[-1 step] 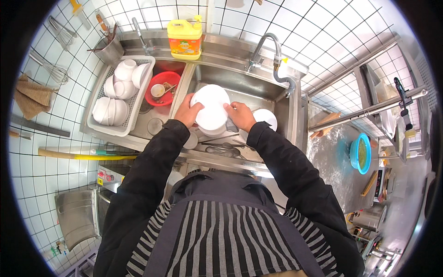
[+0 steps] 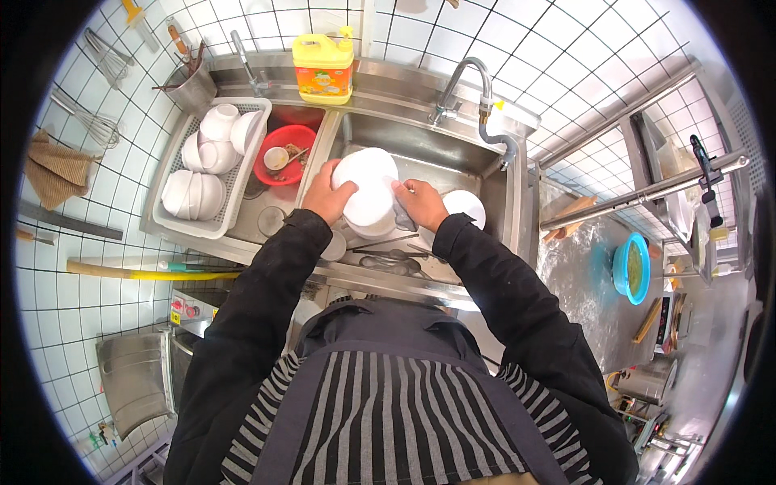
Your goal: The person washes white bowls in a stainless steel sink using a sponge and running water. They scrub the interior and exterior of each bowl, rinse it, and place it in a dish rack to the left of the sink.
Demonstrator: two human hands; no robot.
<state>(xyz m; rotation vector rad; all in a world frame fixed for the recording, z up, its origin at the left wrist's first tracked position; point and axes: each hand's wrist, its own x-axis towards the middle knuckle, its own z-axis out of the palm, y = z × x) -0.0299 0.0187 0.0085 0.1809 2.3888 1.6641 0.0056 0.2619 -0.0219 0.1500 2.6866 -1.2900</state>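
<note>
Over the right-hand sink basin [image 2: 420, 137], my left hand [image 2: 326, 194] grips the left edge of a white bowl [image 2: 365, 182], thumb on top. At the bowl's right edge, my right hand [image 2: 420, 204] is closed on a grey cloth [image 2: 403, 218], its fingers partly hidden. Another white dish [image 2: 373, 229] shows just below the bowl. To the right in the basin lies a further white dish [image 2: 465, 208]. Several spoons [image 2: 396, 264] and chopsticks [image 2: 388, 242] lie at the basin's near side.
Left of the basin, a white draining basket [image 2: 234, 218] holds several white bowls, beside a red basin [image 2: 283, 178] with a small cup and food scraps. A yellow detergent jug [image 2: 323, 69] stands behind. A faucet [image 2: 465, 85] arches over the back edge. A blue bowl [image 2: 630, 271] stands right.
The white bowl has tilted and shifted slightly between my hands, and a little more of the grey cloth shows under my right fingers. My arms have hardly moved.
</note>
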